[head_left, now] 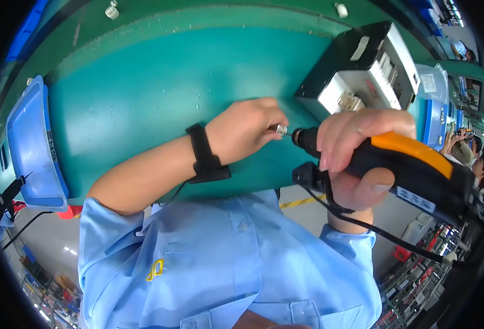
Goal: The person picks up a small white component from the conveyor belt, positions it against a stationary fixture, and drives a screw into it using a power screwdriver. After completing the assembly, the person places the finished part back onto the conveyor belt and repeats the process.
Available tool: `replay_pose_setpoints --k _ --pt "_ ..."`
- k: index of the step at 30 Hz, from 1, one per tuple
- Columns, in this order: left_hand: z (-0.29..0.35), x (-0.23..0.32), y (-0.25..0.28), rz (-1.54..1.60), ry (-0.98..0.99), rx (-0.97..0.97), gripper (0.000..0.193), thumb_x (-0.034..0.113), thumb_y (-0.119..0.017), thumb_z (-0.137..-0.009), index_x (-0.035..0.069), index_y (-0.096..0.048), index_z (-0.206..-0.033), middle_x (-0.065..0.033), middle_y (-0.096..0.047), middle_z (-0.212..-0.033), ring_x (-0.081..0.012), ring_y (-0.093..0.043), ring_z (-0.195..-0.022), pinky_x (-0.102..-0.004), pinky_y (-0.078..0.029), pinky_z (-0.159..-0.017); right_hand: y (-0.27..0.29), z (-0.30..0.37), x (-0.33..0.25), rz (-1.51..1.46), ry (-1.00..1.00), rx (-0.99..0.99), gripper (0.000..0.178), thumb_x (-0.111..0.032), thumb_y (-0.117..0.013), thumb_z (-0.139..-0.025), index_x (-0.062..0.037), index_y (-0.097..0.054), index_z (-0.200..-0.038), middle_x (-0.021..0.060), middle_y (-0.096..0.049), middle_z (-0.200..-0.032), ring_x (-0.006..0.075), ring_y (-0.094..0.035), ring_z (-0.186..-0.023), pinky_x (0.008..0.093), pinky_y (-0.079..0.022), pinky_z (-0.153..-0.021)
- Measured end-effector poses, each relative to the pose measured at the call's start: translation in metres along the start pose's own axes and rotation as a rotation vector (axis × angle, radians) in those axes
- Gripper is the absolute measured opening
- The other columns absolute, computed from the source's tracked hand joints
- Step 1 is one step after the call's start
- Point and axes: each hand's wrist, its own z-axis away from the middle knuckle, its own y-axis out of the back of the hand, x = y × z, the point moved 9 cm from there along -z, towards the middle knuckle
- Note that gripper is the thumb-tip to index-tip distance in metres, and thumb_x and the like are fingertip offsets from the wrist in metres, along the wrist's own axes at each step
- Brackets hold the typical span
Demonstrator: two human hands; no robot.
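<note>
My left hand (247, 129) pinches a small silver screw (281, 129) between its fingertips, over the green table mat (160, 88). A black wrist strap (203, 153) with a cord circles that wrist. My right hand (357, 159) grips a black and orange electric screwdriver (412, 167), whose thin bit points left and touches the screw. A black cable hangs from the tool. A black and grey metal box unit (362, 68) lies just behind the two hands, with connectors on its near face.
A blue plastic bin (31, 148) sits at the table's left edge. Two small white parts (112, 11) (341, 10) lie at the far edge. Blue trays (434, 123) and other people at work are on the right. My blue shirt (225, 257) fills the lower view.
</note>
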Motion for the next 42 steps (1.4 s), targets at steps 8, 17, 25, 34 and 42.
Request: replay_pose_setpoints --k 8,17,25,34,42 --pt "-0.084 -0.041 0.116 -0.225 0.072 0.314 0.022 0.019 -0.074 -0.075 0.004 -0.069 -0.090 -0.0192 -0.065 -0.094 -0.0367 -0.064 -0.082 -0.0438 -0.053 -0.076 0.082 0.042 -0.078 -0.352 0.587 0.379 0.053 -0.055 -0.058 -0.091 -0.0059 -0.050 -0.109 -0.0020 -0.046 -0.063 0.0070 -0.044 -0.052 0.0221 -0.029 -0.050" --pt "-0.046 -0.063 0.243 -1.099 0.129 0.456 0.051 0.005 -0.065 -0.072 0.014 -0.062 -0.122 -0.0170 -0.054 -0.133 -0.0368 -0.053 -0.118 -0.0417 -0.044 -0.101 0.117 0.061 -0.059 -0.158 0.448 0.483 0.051 -0.053 -0.061 -0.089 -0.0067 -0.051 -0.108 -0.0037 -0.042 -0.063 0.0059 -0.041 -0.054 0.0214 -0.029 -0.056" --pt "0.018 -0.087 0.261 -0.801 0.174 0.328 0.018 0.004 -0.067 -0.081 0.006 -0.070 -0.099 -0.0112 -0.067 -0.095 -0.0286 -0.065 -0.088 -0.0354 -0.051 -0.078 0.115 0.036 -0.078 -0.158 0.467 0.356 0.053 -0.055 -0.061 -0.089 -0.0078 -0.053 -0.112 -0.0038 -0.044 -0.066 0.0064 -0.044 -0.057 0.0233 -0.031 -0.058" --pt "-0.007 0.001 0.044 -0.262 0.195 -0.010 0.015 0.009 -0.075 -0.077 0.004 -0.068 -0.089 -0.0101 -0.059 -0.085 -0.0206 -0.061 -0.071 -0.0315 -0.051 -0.064 0.112 0.019 -0.057 -0.141 0.405 0.232 0.058 -0.060 -0.051 -0.092 -0.0069 -0.052 -0.116 -0.0024 -0.045 -0.066 0.0085 -0.043 -0.054 0.0254 -0.033 -0.056" --pt "0.001 0.000 0.008 -0.109 0.095 0.011 0.020 0.002 -0.076 -0.077 0.004 -0.068 -0.096 -0.0056 -0.057 -0.089 -0.0142 -0.058 -0.070 -0.0272 -0.049 -0.060 0.103 0.002 -0.041 -0.177 0.257 0.156 0.052 -0.054 -0.046 -0.096 -0.0058 -0.052 -0.112 -0.0014 -0.043 -0.063 0.0097 -0.039 -0.053 0.0269 -0.033 -0.056"
